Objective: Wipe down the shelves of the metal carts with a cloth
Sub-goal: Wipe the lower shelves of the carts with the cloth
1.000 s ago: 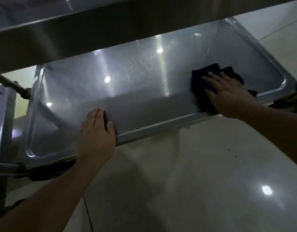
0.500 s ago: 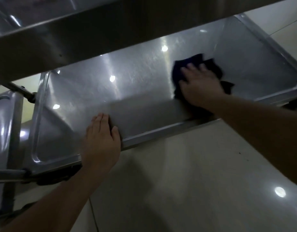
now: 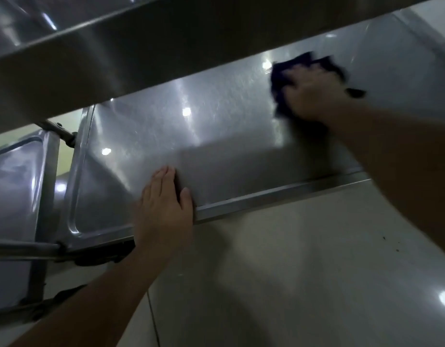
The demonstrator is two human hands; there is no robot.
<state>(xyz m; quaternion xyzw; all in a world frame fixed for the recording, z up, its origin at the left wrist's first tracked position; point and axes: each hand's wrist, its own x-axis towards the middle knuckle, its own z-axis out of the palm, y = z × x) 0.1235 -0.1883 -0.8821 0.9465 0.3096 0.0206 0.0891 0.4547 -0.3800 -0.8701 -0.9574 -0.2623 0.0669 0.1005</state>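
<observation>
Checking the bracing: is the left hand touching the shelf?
Touching. In the head view the left hand lies flat over the shelf's front rim, fingers on its surface.

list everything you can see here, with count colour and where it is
lower shelf: 1, silver steel, centre, under the upper shelf
upper shelf: 1, silver steel, across the top
second cart: 1, silver steel, left edge
cloth: 1, dark blue, on the lower shelf under the right hand
floor: pale glossy tiles, bottom right
left hand: flat on the lower shelf's near rim
right hand: presses the cloth, blurred
</observation>
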